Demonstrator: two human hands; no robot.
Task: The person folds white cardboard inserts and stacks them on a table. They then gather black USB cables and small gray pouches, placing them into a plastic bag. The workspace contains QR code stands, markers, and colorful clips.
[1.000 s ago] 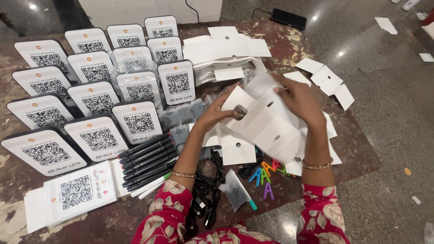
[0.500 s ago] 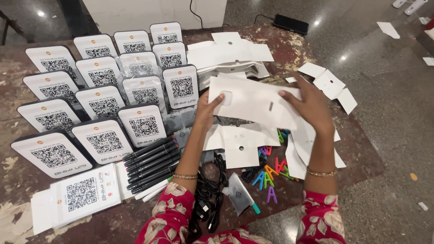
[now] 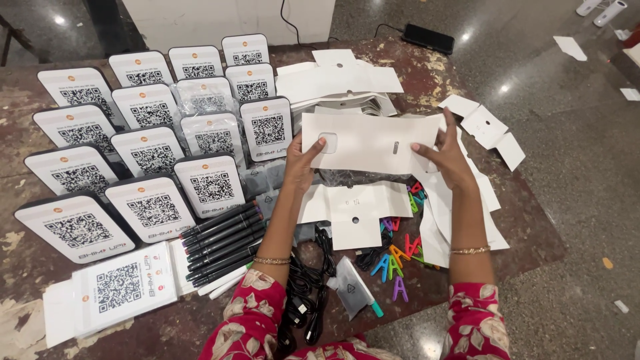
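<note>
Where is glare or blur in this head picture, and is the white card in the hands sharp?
Head view: ceiling lights glare as bright spots on the polished floor; the card held by the left hand and right hand is sharp, its cut-outs clear; the hands throw soft shadows on the table; straight edges bow slightly toward the frame borders, a wide-lens distortion.

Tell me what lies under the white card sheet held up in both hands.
Below the white card sheet lie flat white card pieces and coloured clips on the table. Whatever sits directly behind the sheet is covered.
</note>
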